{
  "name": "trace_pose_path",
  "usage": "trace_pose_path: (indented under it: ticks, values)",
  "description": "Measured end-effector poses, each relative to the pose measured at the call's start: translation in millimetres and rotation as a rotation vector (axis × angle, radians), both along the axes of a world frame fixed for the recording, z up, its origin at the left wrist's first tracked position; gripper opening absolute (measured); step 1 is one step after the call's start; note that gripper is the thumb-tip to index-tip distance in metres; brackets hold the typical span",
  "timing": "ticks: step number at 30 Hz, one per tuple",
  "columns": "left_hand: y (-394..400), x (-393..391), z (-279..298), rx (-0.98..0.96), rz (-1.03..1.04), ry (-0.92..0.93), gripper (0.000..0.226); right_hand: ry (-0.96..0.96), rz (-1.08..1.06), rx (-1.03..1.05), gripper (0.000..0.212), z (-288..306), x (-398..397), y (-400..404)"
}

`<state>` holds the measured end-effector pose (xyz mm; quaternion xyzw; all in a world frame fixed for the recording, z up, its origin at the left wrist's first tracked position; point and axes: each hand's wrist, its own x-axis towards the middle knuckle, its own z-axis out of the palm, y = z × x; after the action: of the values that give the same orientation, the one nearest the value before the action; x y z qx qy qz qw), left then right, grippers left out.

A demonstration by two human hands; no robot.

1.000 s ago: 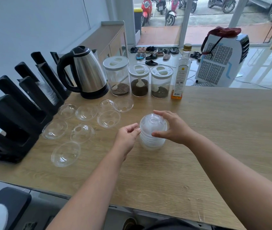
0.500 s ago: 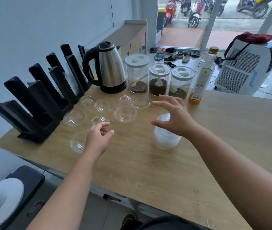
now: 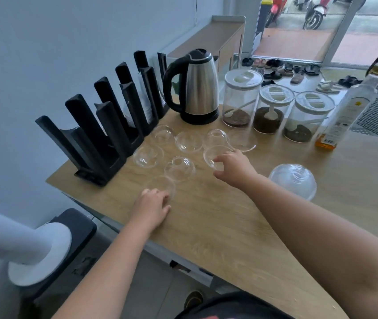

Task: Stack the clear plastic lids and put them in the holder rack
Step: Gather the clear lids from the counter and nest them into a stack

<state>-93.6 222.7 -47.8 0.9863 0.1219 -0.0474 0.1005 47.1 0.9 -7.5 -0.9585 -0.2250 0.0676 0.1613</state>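
While my left hand (image 3: 152,207) rests fingers-down on the nearest loose lid (image 3: 160,185), grip unconfirmed, my right hand (image 3: 232,168) pinches the rim of another lid (image 3: 215,155). Stacked lids (image 3: 292,180) stand apart at right; holder rack (image 3: 105,125) at left on the table (image 3: 229,226).
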Motion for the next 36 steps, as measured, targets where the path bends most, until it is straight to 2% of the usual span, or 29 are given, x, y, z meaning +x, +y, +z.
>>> trace_pose_path:
  ticks: [4, 9, 14, 17, 20, 24, 27, 30, 31, 33, 36]
  values:
    - [9, -1, -2, -0.049, -0.040, -0.112, 0.029, -0.003, -0.059, -0.076, 0.038, -14, 5, 7]
    - [8, -2, 21, -0.183, -0.058, -0.302, 0.019, -0.039, -0.112, -0.025, 0.027, -17, 6, 5]
    - [-10, 12, 55, -0.320, -0.095, -0.395, 0.043, -0.116, -0.129, 0.100, 0.023, 0, -2, 0]
    - [-27, 30, 70, -0.736, -0.040, -0.365, 0.047, -0.119, -0.148, 0.282, 0.019, 22, -7, -15]
    - [-46, 48, 77, -1.166, 0.015, -0.295, 0.042, -0.181, -0.203, 0.445, 0.015, 46, -12, -38]
    - [-74, 70, 81, -1.517, 0.141, -0.157, 0.038, -0.242, -0.362, 0.657, 0.011, 72, -21, -79]
    - [-93, 84, 86, -1.674, 0.160, -0.102, 0.036, -0.126, -0.523, 1.017, 0.008, 79, -30, -113]
    - [-109, 93, 89, -1.804, 0.178, -0.063, 0.032, 0.180, -0.637, 1.506, 0.007, 75, -40, -140]
    - [-114, 95, 89, -1.839, 0.185, -0.051, 0.032, 0.288, -0.698, 1.607, 0.007, 71, -44, -147]
    - [-122, 99, 90, -1.891, 0.199, -0.026, 0.030, 0.431, -0.809, 1.692, 0.009, 60, -52, -159]
    - [-134, 102, 90, -1.917, 0.214, 0.001, 0.026, 0.491, -0.898, 1.726, 0.012, 47, -61, -171]
